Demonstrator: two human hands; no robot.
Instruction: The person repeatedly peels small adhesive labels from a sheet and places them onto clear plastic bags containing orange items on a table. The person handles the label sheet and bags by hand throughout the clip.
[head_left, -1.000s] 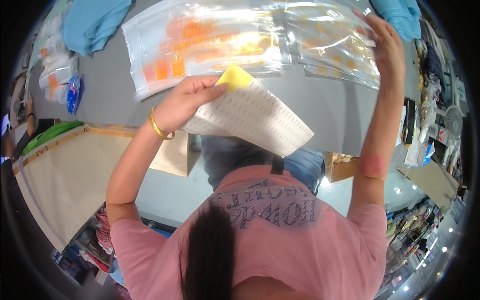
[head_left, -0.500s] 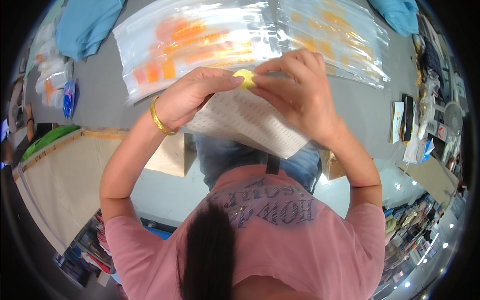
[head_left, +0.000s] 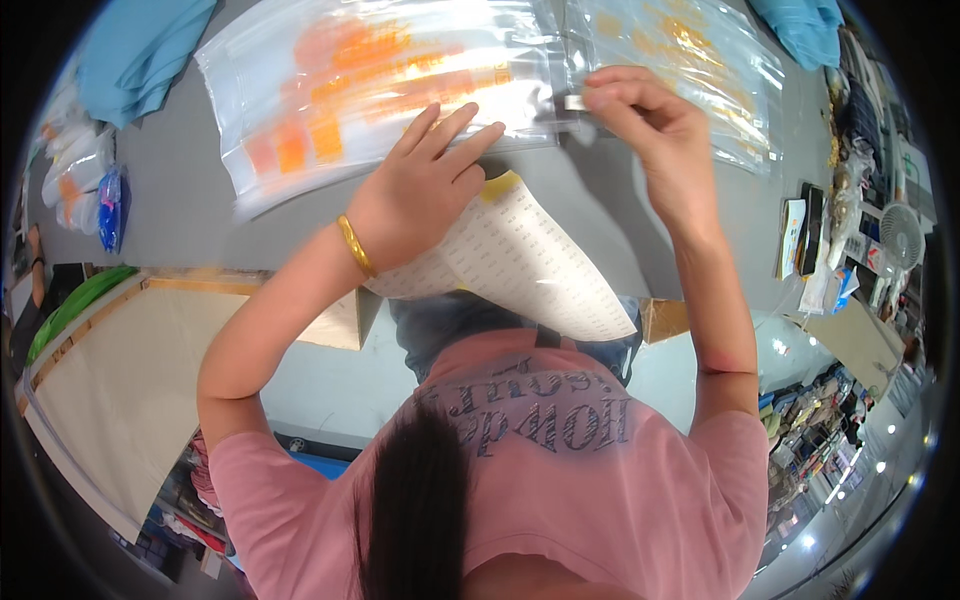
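My left hand (head_left: 425, 190), with a gold bangle at the wrist, lies palm down with its fingers spread over the near edge of a clear plastic bag (head_left: 380, 90) with orange print. Beneath its palm runs a sheet of sticker backing paper (head_left: 545, 255), white with rows of small grey marks and a yellow corner by the thumb. The sheet's free end hangs down past the table edge. Farther right, my right hand (head_left: 655, 125) pinches a small whitish piece (head_left: 575, 102), apparently a sticker, between thumb and forefinger. It hovers at the gap between two sets of bags.
More printed plastic bags (head_left: 690, 80) lie at the back right of the grey table (head_left: 180, 180). Light blue cloth (head_left: 145, 60) sits at the far left, near plastic-wrapped bundles (head_left: 80, 170) and a blue packet (head_left: 110, 208). A fan (head_left: 900, 235) stands to the right.
My hands have parted from the yellow spot on the sheet. The right moved up and right with a small piece; the left spread its fingers over the bag. The sheet has swung lower.
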